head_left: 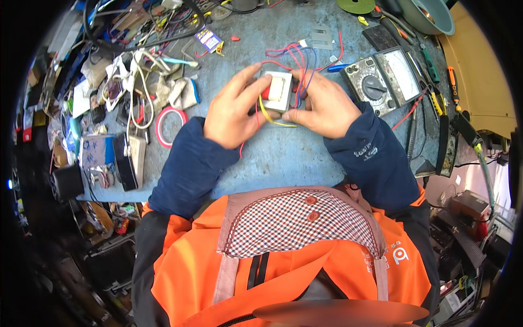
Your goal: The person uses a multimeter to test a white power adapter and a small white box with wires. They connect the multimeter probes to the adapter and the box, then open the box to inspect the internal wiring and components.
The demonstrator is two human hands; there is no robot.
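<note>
Over middle of desk [272, 166], white block [279, 82], pinched between your left hand [233, 111] and right hand [328, 106]. Even grip on sides, no squeezing. Give yellow wire [265, 111] slack; tug none at its joint. Guide red and blue wires [303, 65] clear of right fingers. Block's underside hidden; right fingertips partly covered; wire ends perhaps joined there, too blurred to say.

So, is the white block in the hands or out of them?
In: the left hand and right hand hold the white block between them. Whether it also touches the blue bench, I cannot tell.
</note>
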